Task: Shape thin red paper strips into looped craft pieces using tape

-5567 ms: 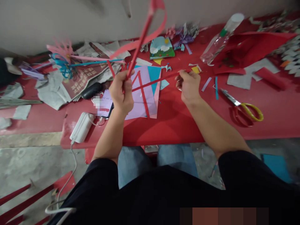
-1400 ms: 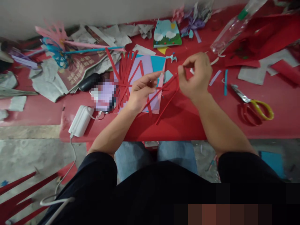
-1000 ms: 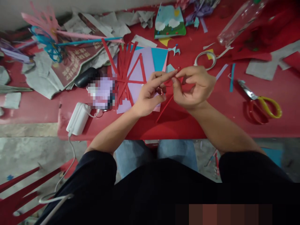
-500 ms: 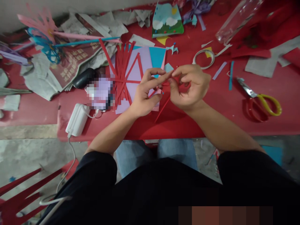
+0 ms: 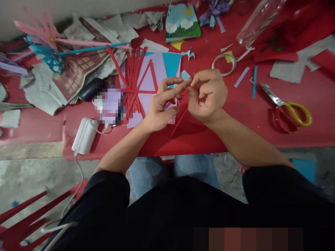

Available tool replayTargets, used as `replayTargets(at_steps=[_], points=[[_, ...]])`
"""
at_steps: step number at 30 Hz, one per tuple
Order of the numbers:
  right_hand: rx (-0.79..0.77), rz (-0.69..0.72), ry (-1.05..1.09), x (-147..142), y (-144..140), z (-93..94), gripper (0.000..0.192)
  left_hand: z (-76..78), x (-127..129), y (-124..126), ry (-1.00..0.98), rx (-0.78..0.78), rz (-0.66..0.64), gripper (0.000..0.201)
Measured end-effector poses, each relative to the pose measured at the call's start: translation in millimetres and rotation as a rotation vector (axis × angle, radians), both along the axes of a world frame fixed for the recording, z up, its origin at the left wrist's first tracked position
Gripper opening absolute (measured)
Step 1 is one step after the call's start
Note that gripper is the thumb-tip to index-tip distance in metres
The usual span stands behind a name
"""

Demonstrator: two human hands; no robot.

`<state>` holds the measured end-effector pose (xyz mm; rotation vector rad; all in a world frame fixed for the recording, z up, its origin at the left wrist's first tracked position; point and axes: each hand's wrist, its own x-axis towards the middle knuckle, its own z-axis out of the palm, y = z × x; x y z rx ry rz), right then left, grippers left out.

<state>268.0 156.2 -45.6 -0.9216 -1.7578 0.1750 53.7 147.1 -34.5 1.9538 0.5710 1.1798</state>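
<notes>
Both hands, left hand and right hand, pinched a thin red paper strip; it looked light, limp, easily torn, best held near its end.

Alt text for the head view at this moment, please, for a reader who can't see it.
Over a cluttered red table, the left hand and right hand meet fingertip to fingertip, pinching a thin red paper strip. More red strips lie on lilac paper to the left; yellow-handled scissors lie to the right.
</notes>
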Motion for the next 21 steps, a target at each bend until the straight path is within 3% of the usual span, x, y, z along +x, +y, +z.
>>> replayTargets(at_steps=[4, 10, 15, 21], points=[[-0.017, -0.06, -0.05, 0.7, -3.7, 3.2, 0.041, -0.7, 2.4, 0.1, -0.022, 0.019, -0.037, 0.069], [-0.124, -0.042, -0.078, 6.5, -4.0, -1.7, 0.035, -0.6, 5.2, -1.6, -0.026, 0.004, -0.063, 0.072], [0.114, -0.032, 0.005, 6.4, 3.1, -8.6, 0.039, 0.1, 1.8, -0.7, -0.011, 0.002, -0.059, 0.071], [0.227, 0.01, 0.033, 1.3, 0.0, 4.7, 0.033, -3.3, 0.0, 1.2, -0.003, 0.04, -0.011, 0.069]])
